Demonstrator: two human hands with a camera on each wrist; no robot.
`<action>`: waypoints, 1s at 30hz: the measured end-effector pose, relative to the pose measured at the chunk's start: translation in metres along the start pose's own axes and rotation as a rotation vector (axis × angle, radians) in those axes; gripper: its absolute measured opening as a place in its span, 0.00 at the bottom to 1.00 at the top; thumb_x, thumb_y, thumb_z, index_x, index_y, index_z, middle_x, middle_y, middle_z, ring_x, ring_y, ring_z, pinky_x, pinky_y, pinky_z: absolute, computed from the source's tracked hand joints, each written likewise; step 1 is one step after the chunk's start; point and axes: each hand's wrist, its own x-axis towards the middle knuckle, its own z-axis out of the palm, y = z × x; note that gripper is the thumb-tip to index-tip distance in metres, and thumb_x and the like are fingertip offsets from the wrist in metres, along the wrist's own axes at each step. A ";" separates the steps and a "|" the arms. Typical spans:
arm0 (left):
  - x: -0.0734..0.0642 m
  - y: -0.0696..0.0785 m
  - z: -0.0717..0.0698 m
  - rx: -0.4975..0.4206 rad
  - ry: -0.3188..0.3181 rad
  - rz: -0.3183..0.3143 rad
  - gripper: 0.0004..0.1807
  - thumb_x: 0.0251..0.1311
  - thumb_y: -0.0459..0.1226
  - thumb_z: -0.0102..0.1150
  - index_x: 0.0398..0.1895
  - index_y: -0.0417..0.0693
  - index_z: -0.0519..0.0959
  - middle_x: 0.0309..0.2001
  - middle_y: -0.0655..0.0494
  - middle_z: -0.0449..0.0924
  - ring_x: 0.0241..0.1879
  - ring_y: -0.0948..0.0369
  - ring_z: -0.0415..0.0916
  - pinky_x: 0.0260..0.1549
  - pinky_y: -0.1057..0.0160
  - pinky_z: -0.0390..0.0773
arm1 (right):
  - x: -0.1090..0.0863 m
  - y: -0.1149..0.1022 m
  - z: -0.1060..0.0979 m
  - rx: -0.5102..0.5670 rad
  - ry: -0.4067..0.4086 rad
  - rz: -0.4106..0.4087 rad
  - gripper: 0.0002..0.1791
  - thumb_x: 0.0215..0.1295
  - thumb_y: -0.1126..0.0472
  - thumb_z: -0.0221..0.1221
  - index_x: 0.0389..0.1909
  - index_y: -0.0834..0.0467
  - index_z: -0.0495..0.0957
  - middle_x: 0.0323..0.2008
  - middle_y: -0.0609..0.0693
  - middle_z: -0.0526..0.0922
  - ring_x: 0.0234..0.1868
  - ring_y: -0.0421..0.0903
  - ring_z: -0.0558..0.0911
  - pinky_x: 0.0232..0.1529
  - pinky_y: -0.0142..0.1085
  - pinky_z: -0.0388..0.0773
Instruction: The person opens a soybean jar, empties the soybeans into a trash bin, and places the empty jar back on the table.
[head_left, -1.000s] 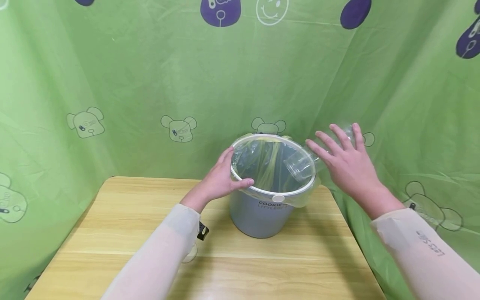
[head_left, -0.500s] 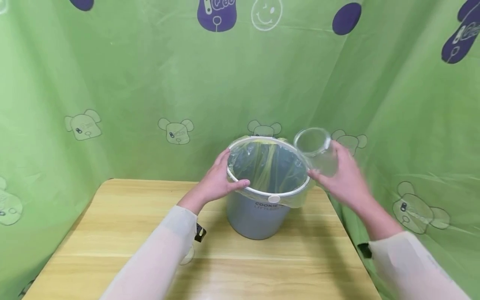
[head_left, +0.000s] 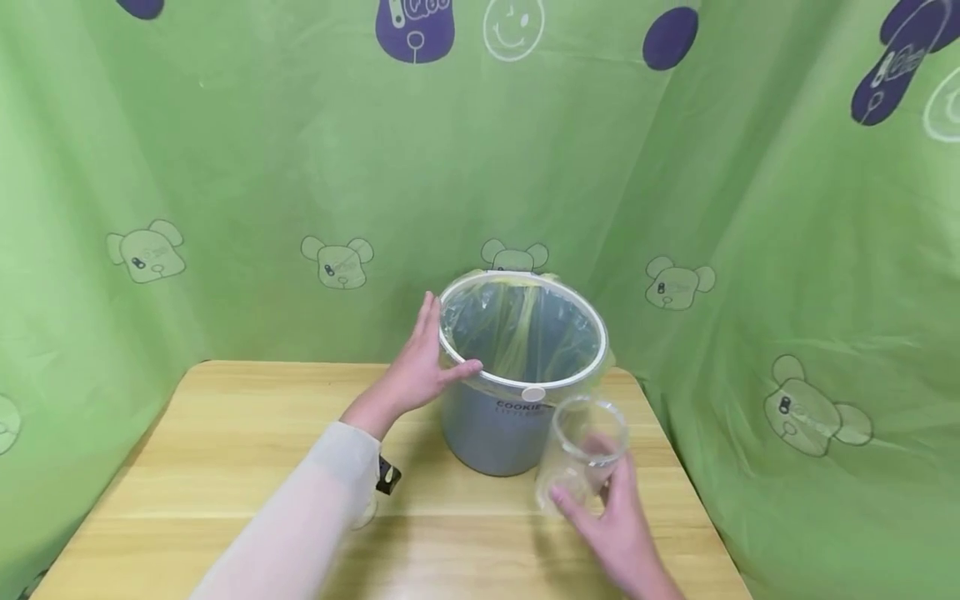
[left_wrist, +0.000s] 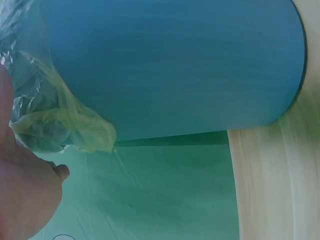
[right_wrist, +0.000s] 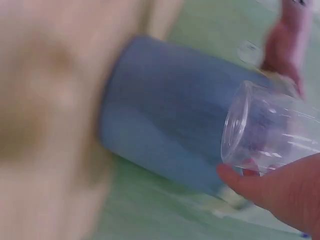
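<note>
A grey-blue trash bin (head_left: 495,437) with a white rim stands upright on the table, lined with a thin yellowish bag (head_left: 525,333). My left hand (head_left: 416,362) rests against the bin's left side, fingers fairly straight along the rim and thumb across its front edge. In the left wrist view that hand (left_wrist: 27,192) is beside the bag's overhang, its fingers mostly cut off. My right hand (head_left: 618,529) holds a clear, see-through cup (head_left: 581,454), mouth up, in front of the bin at the right. The right wrist view shows the cup (right_wrist: 270,127) between thumb and fingers.
Under the bin is a light wooden table (head_left: 247,467), its right edge near the cup. A green curtain (head_left: 262,167) with printed bear heads hangs behind and at both sides. A black strap (head_left: 388,475) shows at my left sleeve.
The right hand has turned the cup from lying tilted over the bin's right rim to mouth up, then brought it down and towards me. The left hand stays at the rim.
</note>
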 end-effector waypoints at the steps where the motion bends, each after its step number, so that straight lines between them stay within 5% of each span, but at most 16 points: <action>1: -0.003 -0.002 0.000 0.001 0.008 0.006 0.73 0.42 0.78 0.56 0.80 0.62 0.23 0.78 0.70 0.11 0.82 0.47 0.35 0.78 0.42 0.48 | -0.005 0.009 0.008 -0.009 -0.007 0.032 0.46 0.62 0.52 0.69 0.74 0.52 0.52 0.72 0.55 0.61 0.71 0.64 0.69 0.73 0.60 0.65; 4: -0.017 -0.009 0.000 0.041 0.020 0.012 0.72 0.45 0.76 0.56 0.80 0.58 0.24 0.79 0.64 0.13 0.82 0.48 0.32 0.78 0.44 0.46 | -0.014 0.034 0.031 -0.016 -0.004 0.100 0.47 0.60 0.51 0.70 0.74 0.55 0.53 0.72 0.60 0.63 0.70 0.69 0.67 0.67 0.71 0.65; 11: -0.070 -0.031 0.003 0.219 -0.025 -0.028 0.61 0.57 0.73 0.51 0.82 0.49 0.39 0.83 0.51 0.38 0.82 0.47 0.35 0.79 0.41 0.43 | -0.013 0.084 0.061 -0.139 0.054 0.033 0.47 0.56 0.55 0.73 0.71 0.62 0.60 0.64 0.60 0.72 0.64 0.55 0.72 0.59 0.47 0.77; 14: -0.097 -0.041 0.008 0.295 -0.045 -0.039 0.59 0.58 0.74 0.46 0.82 0.49 0.44 0.82 0.50 0.42 0.82 0.44 0.38 0.78 0.37 0.45 | -0.010 0.096 0.064 -0.146 0.048 0.027 0.47 0.56 0.53 0.73 0.72 0.62 0.59 0.64 0.62 0.71 0.65 0.58 0.72 0.60 0.52 0.78; 20: -0.143 -0.056 0.018 0.458 -0.027 -0.045 0.47 0.62 0.63 0.58 0.76 0.43 0.62 0.81 0.44 0.48 0.80 0.39 0.46 0.77 0.35 0.52 | -0.010 0.112 0.064 -0.108 0.003 0.086 0.51 0.59 0.52 0.71 0.76 0.60 0.51 0.70 0.64 0.68 0.70 0.67 0.69 0.70 0.65 0.66; 26: -0.163 -0.063 0.025 0.502 0.024 -0.044 0.43 0.61 0.58 0.63 0.73 0.42 0.66 0.80 0.43 0.51 0.79 0.38 0.47 0.77 0.36 0.53 | -0.006 0.122 0.058 -0.128 -0.038 0.138 0.60 0.57 0.47 0.71 0.80 0.57 0.42 0.75 0.70 0.58 0.71 0.76 0.63 0.68 0.73 0.60; 30: -0.171 -0.066 0.029 0.521 0.039 -0.046 0.44 0.60 0.57 0.63 0.73 0.42 0.66 0.80 0.43 0.51 0.79 0.38 0.48 0.77 0.36 0.53 | -0.007 0.104 0.042 -0.198 -0.016 0.192 0.71 0.54 0.44 0.73 0.81 0.52 0.27 0.77 0.71 0.47 0.71 0.78 0.59 0.64 0.75 0.62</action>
